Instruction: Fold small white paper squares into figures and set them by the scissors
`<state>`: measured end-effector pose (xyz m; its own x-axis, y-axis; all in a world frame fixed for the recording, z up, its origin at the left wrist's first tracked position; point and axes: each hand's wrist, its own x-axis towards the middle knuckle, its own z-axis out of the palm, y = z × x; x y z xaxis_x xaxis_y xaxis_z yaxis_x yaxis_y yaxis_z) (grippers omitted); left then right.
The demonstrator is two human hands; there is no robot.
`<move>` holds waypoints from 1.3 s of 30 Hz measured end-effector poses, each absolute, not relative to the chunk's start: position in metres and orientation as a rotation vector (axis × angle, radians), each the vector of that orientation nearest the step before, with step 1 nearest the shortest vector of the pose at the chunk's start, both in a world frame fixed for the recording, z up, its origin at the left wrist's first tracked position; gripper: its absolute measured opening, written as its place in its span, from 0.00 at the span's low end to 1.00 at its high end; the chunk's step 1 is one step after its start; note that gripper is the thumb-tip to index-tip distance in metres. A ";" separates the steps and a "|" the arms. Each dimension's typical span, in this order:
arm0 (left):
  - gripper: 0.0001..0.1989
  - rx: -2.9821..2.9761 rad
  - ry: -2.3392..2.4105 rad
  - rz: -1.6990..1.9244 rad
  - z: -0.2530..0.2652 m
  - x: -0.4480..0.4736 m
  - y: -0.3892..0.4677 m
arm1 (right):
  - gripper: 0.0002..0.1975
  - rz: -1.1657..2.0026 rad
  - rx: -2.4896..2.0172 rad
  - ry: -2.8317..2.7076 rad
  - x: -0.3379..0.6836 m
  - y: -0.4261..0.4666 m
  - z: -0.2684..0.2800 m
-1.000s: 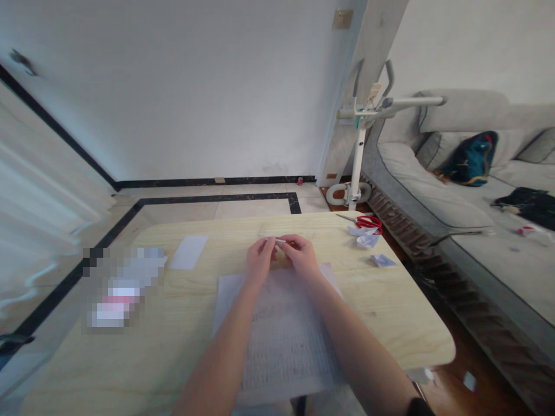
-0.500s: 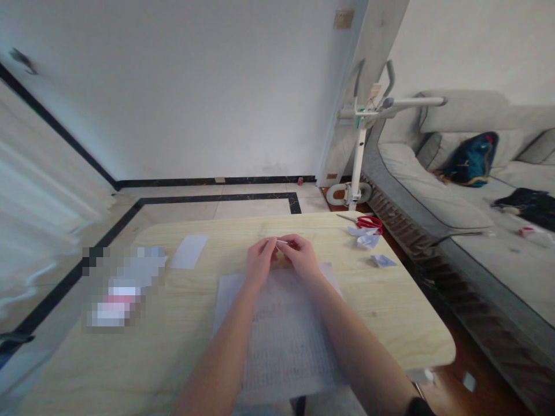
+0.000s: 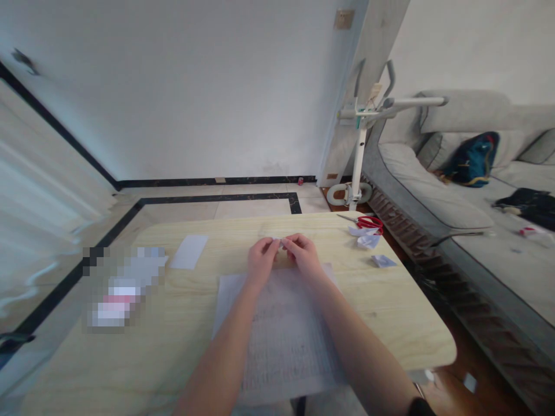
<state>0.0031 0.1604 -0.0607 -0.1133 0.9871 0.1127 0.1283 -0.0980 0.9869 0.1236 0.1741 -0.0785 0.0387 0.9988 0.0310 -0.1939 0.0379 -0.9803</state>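
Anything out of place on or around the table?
Yes. A small white item, unclear what, lies on the floor right of the table, looking dropped. The red-handled scissors sit close to the table's edge, so they could get knocked off. Nothing looks spilled.

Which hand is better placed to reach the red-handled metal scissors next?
Probably the right hand: it is nearer the scissors, at the pale wooden table's far right corner; the left hand is farther. Both hold a small white piece, though.
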 end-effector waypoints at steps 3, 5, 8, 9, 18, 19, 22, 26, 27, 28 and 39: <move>0.14 1.334 1.348 1.306 -0.061 0.003 0.161 | 0.12 1.249 -1.080 -1.048 0.123 0.174 -0.078; 0.14 1.343 1.341 1.312 -0.061 0.003 0.161 | 0.11 1.257 -1.084 -1.049 0.122 0.174 -0.078; 0.14 1.347 1.331 1.333 -0.064 0.003 0.162 | 0.11 1.277 -1.071 -1.065 0.122 0.174 -0.079; 0.14 1.341 1.327 1.338 -0.064 0.003 0.162 | 0.11 1.283 -1.071 -1.068 0.122 0.174 -0.080; 0.14 1.315 1.321 1.315 -0.066 0.005 0.160 | 0.12 1.399 -1.003 -0.995 0.123 0.175 -0.082; 0.15 1.334 1.315 1.311 -0.066 0.004 0.160 | 0.12 1.413 -0.989 -0.986 0.123 0.175 -0.082; 0.15 1.365 1.316 1.320 -0.068 0.003 0.161 | 0.12 1.460 -0.974 -0.978 0.123 0.174 -0.082; 0.14 1.347 1.363 1.348 -0.073 0.002 0.164 | 0.14 1.490 -0.982 -1.050 0.120 0.173 -0.083; 0.14 1.345 1.367 1.354 -0.074 0.001 0.164 | 0.14 1.486 -0.986 -1.071 0.120 0.172 -0.083; 0.15 1.344 1.367 1.359 -0.074 0.001 0.164 | 0.14 1.478 -0.991 -1.088 0.119 0.172 -0.084; 0.12 1.396 1.371 1.339 -0.074 0.003 0.163 | 0.12 1.459 -0.996 -1.112 0.119 0.172 -0.085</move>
<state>0.0026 0.1630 -0.0745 -0.1221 0.9781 0.1688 0.1916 -0.1436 0.9709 0.1190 0.1722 -0.0853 -0.1537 0.9875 -0.0352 -0.2282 -0.0701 -0.9711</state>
